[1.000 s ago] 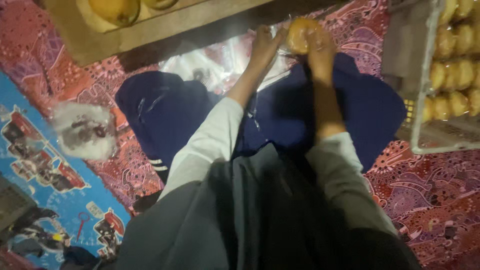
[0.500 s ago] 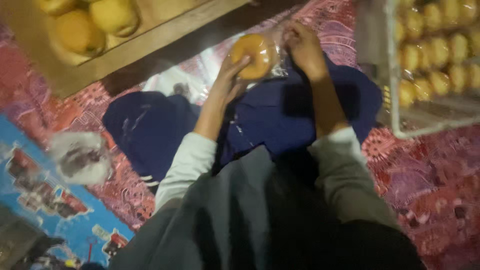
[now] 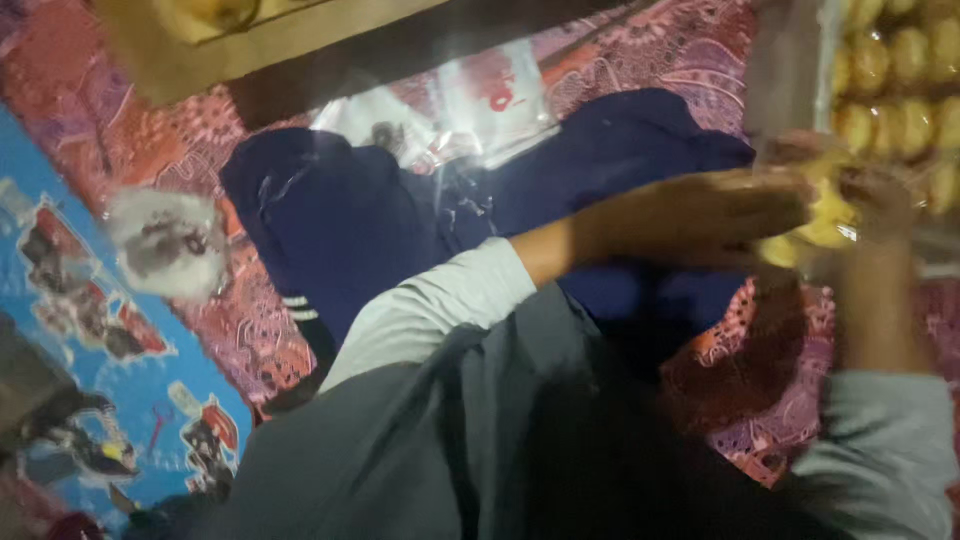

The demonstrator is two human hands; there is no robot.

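A yellow-orange bun in a clear wrapper (image 3: 815,225) sits between both hands at the right side of the view, held in the air just in front of a wire crate (image 3: 790,75). The picture is blurred by motion, so fine detail is lost. The left hand (image 3: 775,205) reaches across from the left, its forearm bare below a pushed-up grey sleeve (image 3: 440,305), and its fingers close on the near side of the bun. The right hand (image 3: 875,195) comes up from below and closes on the bun's right side; how tight either grip is cannot be told through the blur, but both are wrapped on the bun.

The crate behind the hands holds rows of like buns (image 3: 895,70) in shiny wrapping. Under the arms lies dark blue cloth (image 3: 350,215) over the person's legs, and beyond it a heap of clear plastic bags (image 3: 450,115) with a red mark. All of this rests on a floor mat (image 3: 110,150) patterned in red and purple. Along the mat's far edge stands a wooden tray (image 3: 200,55), a round bun just showing in it. Toward the mat's left edge lies a grey-white crumpled object (image 3: 165,245), and past it a blue mat with cartoon pictures (image 3: 90,380).
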